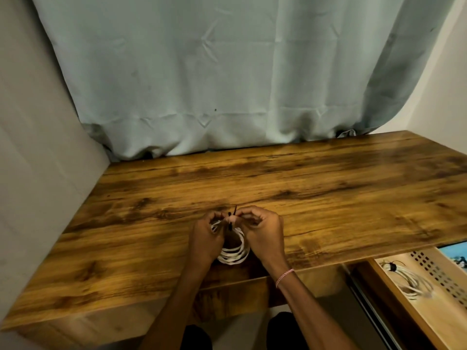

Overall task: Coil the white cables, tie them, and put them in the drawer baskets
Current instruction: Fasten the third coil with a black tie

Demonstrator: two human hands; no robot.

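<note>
One big pale green curtain (214, 72) hangs at the back, and its bottom edge sits on the far edge of the desk. There is one brown wooden desk (328, 193). Under its right side, one drawer (374, 286) is pulled open. In the drawer sits one tan basket (434, 322) with rows of little holes in its wall. Two hands are up over the near middle of the desk, close together. The left hand (202, 238) has its fingers curled around the top left of a white cable coil (233, 253) and holds it. The right hand (262, 233) has its fingers curled too, and its fingertips pinch a thin black tie (231, 218) at the top of that coil. The coil stands up between the two hands, and its bottom is down at the desk's near edge. There are two white cable coils in all. The second coil (414, 284) lies in the basket, with its own black tie (392, 267) wrapped around one end. That makes two black ties. One thin pink band (285, 277) goes around the right wrist.
</note>
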